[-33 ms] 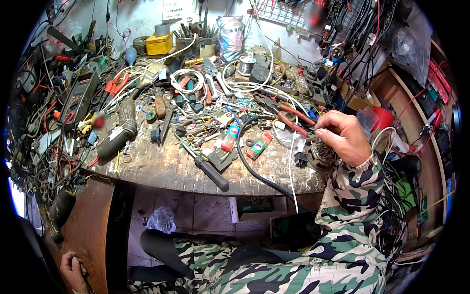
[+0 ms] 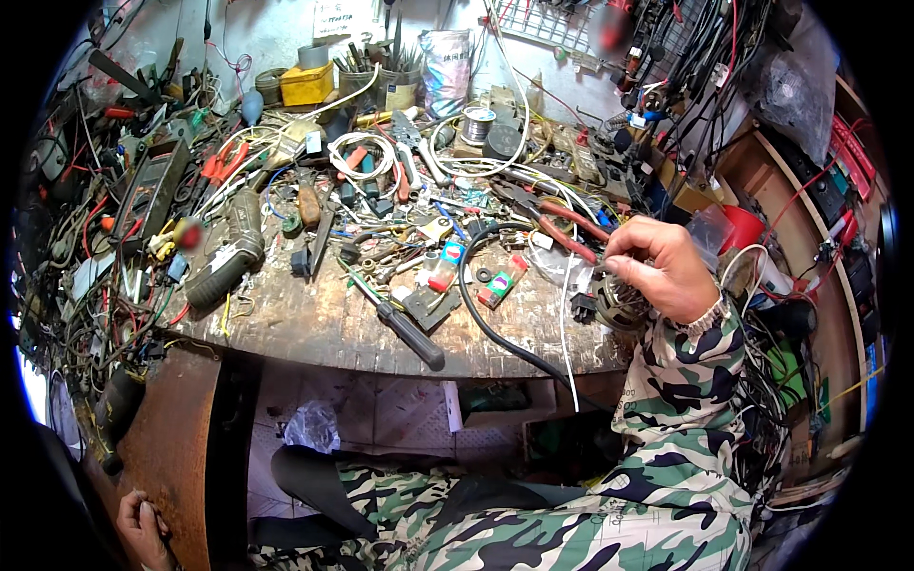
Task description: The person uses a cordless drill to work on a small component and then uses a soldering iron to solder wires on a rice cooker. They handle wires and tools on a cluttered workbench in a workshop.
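My right hand (image 2: 662,266), in a camouflage sleeve, is closed in a pinch at the workbench's right. Its fingertips are just beside the red handles of pliers (image 2: 562,233) and above a dark round metal part (image 2: 614,305); what, if anything, they pinch is too small to make out. A white cable (image 2: 570,352) hangs over the front edge left of that hand. Low at the left, my left hand (image 2: 143,528) is curled by a rusty brown panel (image 2: 171,438), its grip unclear.
The cluttered wooden bench (image 2: 295,338) holds a screwdriver (image 2: 409,333), black cable (image 2: 486,324), coiled white cable (image 2: 367,143), multimeter (image 2: 152,190), solder spool (image 2: 478,128) and yellow box (image 2: 305,86). Hanging cables (image 2: 705,57), a red container (image 2: 738,228) and wooden shelving (image 2: 781,190) crowd the right.
My right hand has shifted slightly left, toward the red plier handles. The whole view has moved very slightly; my left hand looks the same.
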Demonstrator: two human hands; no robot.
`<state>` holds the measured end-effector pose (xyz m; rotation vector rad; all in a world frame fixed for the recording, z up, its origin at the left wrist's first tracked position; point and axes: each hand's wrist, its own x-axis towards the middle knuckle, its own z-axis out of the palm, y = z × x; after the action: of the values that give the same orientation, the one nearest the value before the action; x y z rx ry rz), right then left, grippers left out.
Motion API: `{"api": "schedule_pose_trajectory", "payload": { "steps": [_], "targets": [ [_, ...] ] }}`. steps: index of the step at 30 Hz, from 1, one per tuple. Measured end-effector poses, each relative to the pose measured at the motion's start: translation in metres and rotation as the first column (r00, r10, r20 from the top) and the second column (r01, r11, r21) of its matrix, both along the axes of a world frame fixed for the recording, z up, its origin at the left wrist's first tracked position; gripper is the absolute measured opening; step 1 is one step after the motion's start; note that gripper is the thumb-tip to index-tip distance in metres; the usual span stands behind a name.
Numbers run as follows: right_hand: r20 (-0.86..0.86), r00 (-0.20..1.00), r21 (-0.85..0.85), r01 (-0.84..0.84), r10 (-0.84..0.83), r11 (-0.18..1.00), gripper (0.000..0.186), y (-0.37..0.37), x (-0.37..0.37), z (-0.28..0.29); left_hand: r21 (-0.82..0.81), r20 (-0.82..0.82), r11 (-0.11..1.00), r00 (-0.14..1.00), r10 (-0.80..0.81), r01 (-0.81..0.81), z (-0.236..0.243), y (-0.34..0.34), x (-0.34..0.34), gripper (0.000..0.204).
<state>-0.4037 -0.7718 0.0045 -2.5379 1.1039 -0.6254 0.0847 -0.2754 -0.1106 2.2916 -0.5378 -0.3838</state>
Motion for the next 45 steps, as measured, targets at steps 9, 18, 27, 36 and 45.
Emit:
{"api": "schedule_pose_trajectory", "payload": {
  "steps": [9, 18, 27, 36, 45],
  "targets": [
    [-0.043, 0.997, -0.042, 0.067, -0.068, 0.997, 0.011, 0.014, -0.040, -0.007, -0.076, 0.054, 0.996, 0.997, 0.059, -0.055, -0.002, -0.005, -0.008, 0.027],
    [-0.179, 0.981, -0.124, 0.051, -0.072, 0.991, 0.012, 0.004, -0.045, -0.011, 0.045, -0.058, 0.995, 0.994, 0.093, -0.090, 0.000, 0.009, -0.001, 0.035],
    [-0.199, 0.977, -0.092, 0.058, -0.076, 0.994, 0.014, -0.004, -0.048, -0.014, 0.053, -0.027, 0.992, 0.993, 0.113, -0.112, 0.008, -0.002, -0.012, 0.030],
    [-0.199, 0.978, -0.058, 0.060, -0.070, 0.997, 0.014, -0.011, -0.051, -0.016, 0.034, -0.023, 0.994, 0.995, 0.101, -0.100, 0.007, -0.003, -0.012, 0.031],
    [-0.147, 0.987, -0.070, 0.052, -0.062, 0.996, 0.014, -0.015, -0.046, -0.017, 0.094, -0.050, 0.987, 0.989, 0.138, -0.133, 0.008, -0.003, -0.008, 0.033]
  ]
}}
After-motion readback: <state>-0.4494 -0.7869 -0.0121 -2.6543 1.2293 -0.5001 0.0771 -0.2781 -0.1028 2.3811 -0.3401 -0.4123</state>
